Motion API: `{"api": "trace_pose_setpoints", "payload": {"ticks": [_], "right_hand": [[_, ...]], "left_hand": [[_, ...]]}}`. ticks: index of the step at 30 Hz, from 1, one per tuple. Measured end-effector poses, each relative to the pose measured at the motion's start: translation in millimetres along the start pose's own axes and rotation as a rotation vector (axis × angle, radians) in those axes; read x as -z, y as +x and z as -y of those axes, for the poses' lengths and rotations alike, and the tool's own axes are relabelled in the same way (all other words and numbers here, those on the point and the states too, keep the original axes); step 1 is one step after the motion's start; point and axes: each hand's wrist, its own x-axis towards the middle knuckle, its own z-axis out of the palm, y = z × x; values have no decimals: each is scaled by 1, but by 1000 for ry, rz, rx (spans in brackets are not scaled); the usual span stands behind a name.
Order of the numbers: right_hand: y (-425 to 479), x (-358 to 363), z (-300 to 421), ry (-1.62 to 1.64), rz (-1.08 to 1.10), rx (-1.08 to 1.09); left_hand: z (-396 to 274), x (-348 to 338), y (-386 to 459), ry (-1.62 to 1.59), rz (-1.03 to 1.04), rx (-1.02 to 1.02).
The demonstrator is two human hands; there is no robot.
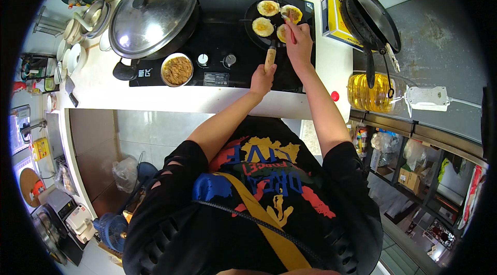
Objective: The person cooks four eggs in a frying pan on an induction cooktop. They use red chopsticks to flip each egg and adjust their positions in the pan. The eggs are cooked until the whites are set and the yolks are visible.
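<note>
My left hand [263, 80] is closed around the light wooden handle [270, 57] of a dark pan with several round hollows [276, 20]. Yellow-white egg rounds [263, 27] fill its hollows. My right hand [299, 44] grips a red-handled utensil [292, 33], its tip at the upper right egg round [296, 14], where brown filling lies on top. The lower right round is partly hidden behind my right hand. To the left, a bowl of brown minced filling [177, 70] stands on the black cooktop [229, 34].
A large lidded pot [153, 15] covers the cooktop's left part. Stacked bowls [93, 19], plates and a knife [70, 90] lie farther left. On the right are a yellow box [334, 19], upright pans [369, 22], a red cap [335, 96] and an oil bottle [369, 88].
</note>
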Motion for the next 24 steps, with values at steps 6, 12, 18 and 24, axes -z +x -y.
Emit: {"api": "trace_pose_setpoints", "payload": {"ticks": [6,12,18,24], "right_hand": [[2,-5,5,-42,23,69],[0,-15,5,1,-71,-29],[-4,-17,10,-179,85,62],[5,-12,6,-383,192,218]], "left_hand": [[-1,-1,-1,-4,22,8],[0,-2,-2,20,30,7],[3,-3,-1,-62,4,7],[2,-4,-1,-72,18,23]]}}
